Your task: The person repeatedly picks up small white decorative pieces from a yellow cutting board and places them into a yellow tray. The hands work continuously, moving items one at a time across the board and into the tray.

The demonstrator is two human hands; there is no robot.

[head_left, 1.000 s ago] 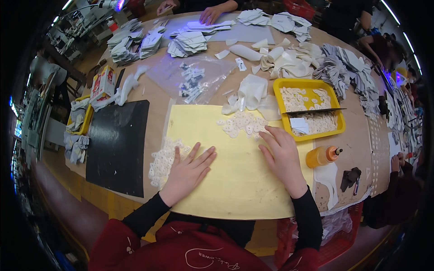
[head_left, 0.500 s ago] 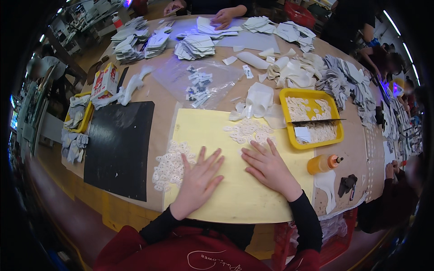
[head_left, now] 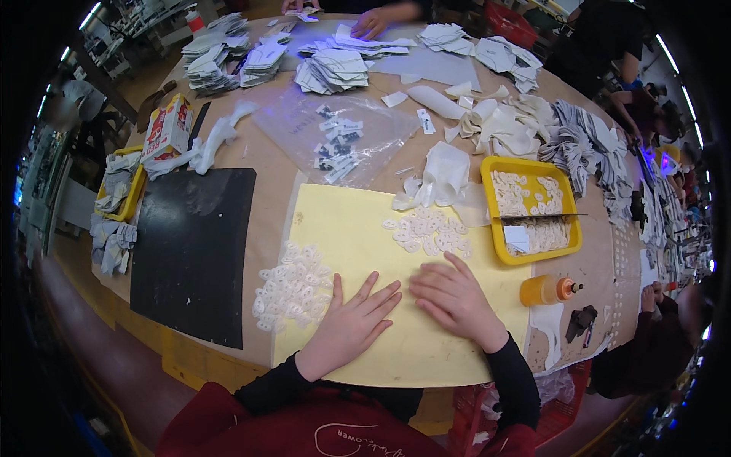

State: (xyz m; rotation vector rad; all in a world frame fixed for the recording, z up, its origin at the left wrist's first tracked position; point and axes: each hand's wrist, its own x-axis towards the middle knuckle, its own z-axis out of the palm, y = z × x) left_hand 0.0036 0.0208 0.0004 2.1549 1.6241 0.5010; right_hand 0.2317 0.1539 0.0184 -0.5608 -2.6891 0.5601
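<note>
Both of my hands rest over a pale yellow sheet (head_left: pixel 403 358) on the work table. My left hand (head_left: pixel 352 326) lies flat with its fingers spread and nothing in it. Just left of it is a loose pile of small cream, ring-like flat pieces (head_left: pixel 292 292), partly off the sheet's left edge. My right hand (head_left: pixel 455 302) is stretched out, its fingers slightly bent and a little blurred; I see nothing held. Beyond its fingertips lies a second cluster of the same cream pieces (head_left: pixel 430 231).
Right of the sheet stand a yellow tray (head_left: pixel 487 202) of cream pieces and an orange bottle (head_left: pixel 547 290). A black board (head_left: pixel 190 255) lies left. Farther back are a plastic bag (head_left: pixel 282 133) with labels, fabric stacks (head_left: pixel 332 72), and another person's hand (head_left: pixel 371 24).
My left hand has shifted right, away from the left pile and closer to my right hand. My right fingers have drawn back slightly from the far cluster. The view has tilted a little.
</note>
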